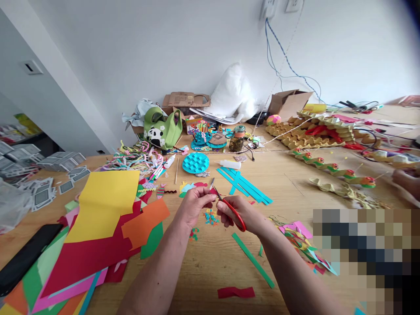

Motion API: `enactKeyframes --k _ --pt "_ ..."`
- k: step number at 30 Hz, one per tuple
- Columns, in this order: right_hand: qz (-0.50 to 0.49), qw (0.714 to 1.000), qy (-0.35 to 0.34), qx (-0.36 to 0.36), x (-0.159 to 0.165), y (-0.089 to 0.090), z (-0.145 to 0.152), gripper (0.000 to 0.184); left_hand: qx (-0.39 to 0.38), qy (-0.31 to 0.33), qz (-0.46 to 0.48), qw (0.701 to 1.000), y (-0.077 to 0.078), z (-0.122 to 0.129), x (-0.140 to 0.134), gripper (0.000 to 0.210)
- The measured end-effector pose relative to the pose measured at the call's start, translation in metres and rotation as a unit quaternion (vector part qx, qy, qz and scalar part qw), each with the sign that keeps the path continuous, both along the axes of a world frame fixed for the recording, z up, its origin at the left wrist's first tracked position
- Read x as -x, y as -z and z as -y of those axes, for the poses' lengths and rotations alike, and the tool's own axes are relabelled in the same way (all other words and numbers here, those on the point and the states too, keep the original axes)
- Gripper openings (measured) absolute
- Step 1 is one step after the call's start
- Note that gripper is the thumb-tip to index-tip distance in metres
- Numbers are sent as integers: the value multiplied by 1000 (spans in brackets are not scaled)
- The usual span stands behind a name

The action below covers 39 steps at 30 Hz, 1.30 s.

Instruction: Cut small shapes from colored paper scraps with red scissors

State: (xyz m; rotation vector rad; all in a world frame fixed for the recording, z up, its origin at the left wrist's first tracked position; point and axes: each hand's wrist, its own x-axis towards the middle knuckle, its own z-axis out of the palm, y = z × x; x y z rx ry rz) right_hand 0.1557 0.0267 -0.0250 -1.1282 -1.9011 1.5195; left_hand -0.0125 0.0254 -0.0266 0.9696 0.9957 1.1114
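Forearms closest, both in from the bottom edge and angled inward; hands meet mid-table, just above the surface. Left hand (196, 203): thumb and forefinger pinched on a red scrap (213, 191), other fingers curled. Right hand (243, 212): wrapped on the scissors (236, 214), red handles in the grip, blades pointing away and left, right at the scrap.

Under and just before the hands: paper bits (211, 217), plus a smaller green-and-red cluster (194, 234). Between the forearms: green strip (252, 260) on the diagonal, red strip (236, 292) below it. Beyond the hands: blue strips (249, 186), some crossed, glue bottle (231, 165) on its side, blue disc (195, 162). Left: coloured sheets overlapping, yellow (106, 197) on top, phone (29, 256) at the edge. Back: green bag (172, 127), jar (236, 143). Right: egg trays (285, 131).

Hard to read: most of the scrap is behind fingers; blade gap too small to call. Right forearm partly covers a paper pile (306, 245). Co-worker's hand (407, 181) cut off at right edge, grip can't be told. Bottom-right corner pixelated.
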Motion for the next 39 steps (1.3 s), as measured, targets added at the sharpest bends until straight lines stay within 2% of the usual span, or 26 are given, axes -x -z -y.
enactKeyframes --k 13,39 --pt "6 1000 3 15 -1 2 0 51 12 -28 3 1000 -5 0 0 16" --pt "17 1000 -12 15 -1 0 1 52 11 -25 -7 1000 -5 -1 1 12"
